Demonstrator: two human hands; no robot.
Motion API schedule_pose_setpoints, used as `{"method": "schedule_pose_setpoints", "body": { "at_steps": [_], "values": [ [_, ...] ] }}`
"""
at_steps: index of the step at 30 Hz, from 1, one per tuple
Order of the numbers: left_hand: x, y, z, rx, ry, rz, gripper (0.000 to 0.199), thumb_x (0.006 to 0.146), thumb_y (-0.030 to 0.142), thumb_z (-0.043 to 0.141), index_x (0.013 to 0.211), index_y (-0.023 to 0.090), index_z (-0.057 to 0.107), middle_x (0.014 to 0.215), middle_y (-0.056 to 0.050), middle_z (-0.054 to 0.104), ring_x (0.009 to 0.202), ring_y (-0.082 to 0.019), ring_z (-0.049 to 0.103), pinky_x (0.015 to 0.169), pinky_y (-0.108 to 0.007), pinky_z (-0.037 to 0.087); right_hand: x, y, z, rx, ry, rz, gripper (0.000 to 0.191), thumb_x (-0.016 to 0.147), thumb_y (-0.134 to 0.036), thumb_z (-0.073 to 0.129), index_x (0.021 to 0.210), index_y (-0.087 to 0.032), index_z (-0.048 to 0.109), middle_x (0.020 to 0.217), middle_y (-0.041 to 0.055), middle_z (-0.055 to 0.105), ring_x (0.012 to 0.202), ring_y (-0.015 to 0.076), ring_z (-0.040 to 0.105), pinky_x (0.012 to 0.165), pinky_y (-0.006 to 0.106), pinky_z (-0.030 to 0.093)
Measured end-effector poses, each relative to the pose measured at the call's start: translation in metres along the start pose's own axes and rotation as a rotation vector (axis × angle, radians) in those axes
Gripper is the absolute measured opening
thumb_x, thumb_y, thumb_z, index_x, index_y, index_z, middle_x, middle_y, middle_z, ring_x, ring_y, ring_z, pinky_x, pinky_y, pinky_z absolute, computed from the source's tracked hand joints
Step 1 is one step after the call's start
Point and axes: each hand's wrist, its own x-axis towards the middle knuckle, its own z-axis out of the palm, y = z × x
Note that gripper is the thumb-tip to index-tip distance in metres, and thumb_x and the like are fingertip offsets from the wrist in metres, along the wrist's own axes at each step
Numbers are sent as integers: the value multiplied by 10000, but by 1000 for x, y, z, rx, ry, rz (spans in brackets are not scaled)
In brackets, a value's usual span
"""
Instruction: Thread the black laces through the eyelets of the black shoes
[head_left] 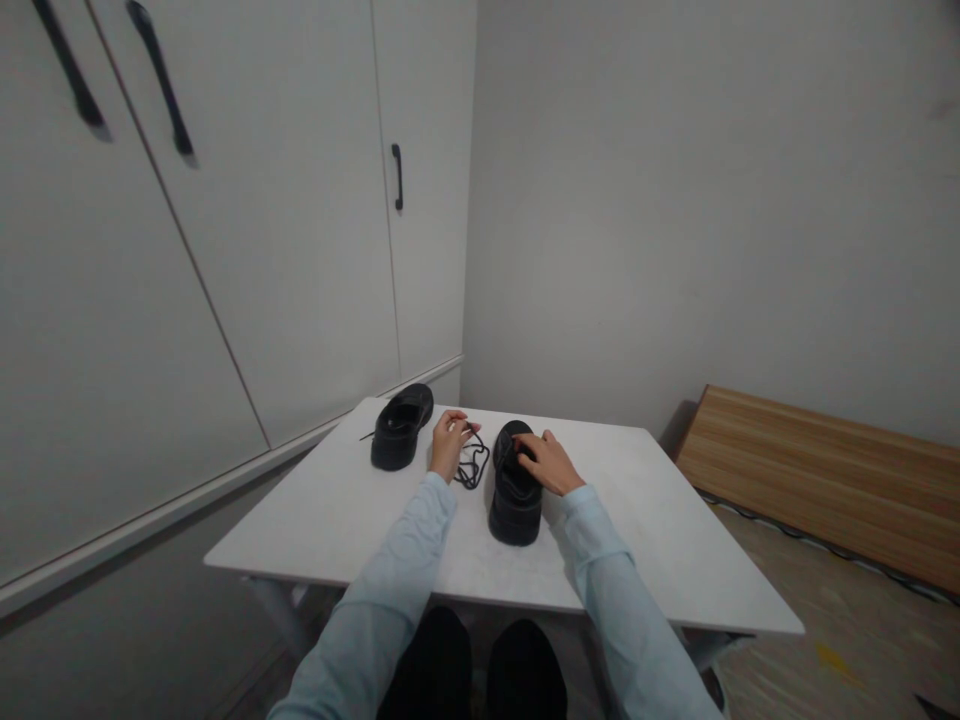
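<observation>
A black shoe (515, 510) stands on the white table in front of me, its heel towards me. My right hand (549, 462) rests at the shoe's upper from the right, with bent fingers at the tongue and opening; what the fingertips grip is hidden. Left of that shoe, my left hand (450, 441) pinches a black shoelace (471, 468), whose loose loops trail on the tabletop. Another black shoe (397, 432) sits farther left, with a short lace end sticking out at its left side.
The white table (330, 525) has its near edge just above my knees. White cabinets (262, 220) with black handles line the left side, and a grey wall (675, 220) stands behind. A wood-grain board (817, 480) leans low at the right.
</observation>
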Motion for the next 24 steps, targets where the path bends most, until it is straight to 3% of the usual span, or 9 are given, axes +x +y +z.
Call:
{"method": "schedule_pose_setpoints", "body": {
  "at_steps": [4,9,12,16,19,24],
  "values": [
    [-6,-2,7,51,-100,-15,173,705,277,581,819,161,522,753,34,521,639,-99,644,658,-245,515,10,-7,-5,-34,-27,105,330,880,-320,457,1195,-265,538,1028,37,674,897,223,504,786,318,382],
    [-11,-8,11,115,-263,25,339,702,267,644,1014,183,542,766,45,519,631,-100,650,665,-246,515,26,-8,-5,-76,-77,135,319,922,-315,398,1182,-272,579,1103,22,662,980,205,518,851,293,377],
    [-11,-12,11,198,-265,61,394,708,246,652,1075,193,522,834,16,570,662,-104,655,669,-242,518,30,-7,-2,-71,-69,148,349,921,-318,400,1230,-284,558,1151,15,652,991,207,527,859,299,385],
    [-10,-16,8,368,-233,130,220,736,222,628,946,164,599,889,-42,653,730,-127,661,702,-260,524,29,-4,0,-56,-86,124,355,909,-316,420,1230,-311,572,1183,-7,646,987,218,523,864,312,390],
    [-10,-16,6,518,-238,226,105,781,225,591,846,166,649,841,-40,687,782,-142,654,745,-276,525,27,-2,0,-36,-93,127,338,889,-269,442,1172,-301,623,1142,-12,667,975,212,515,872,302,385],
    [-12,-16,3,690,-265,367,113,811,186,564,839,181,673,839,-39,670,789,-144,632,698,-253,522,24,-2,1,-26,-74,159,342,854,-219,476,1149,-272,641,1051,17,694,973,206,507,867,284,380]
  ]
}}
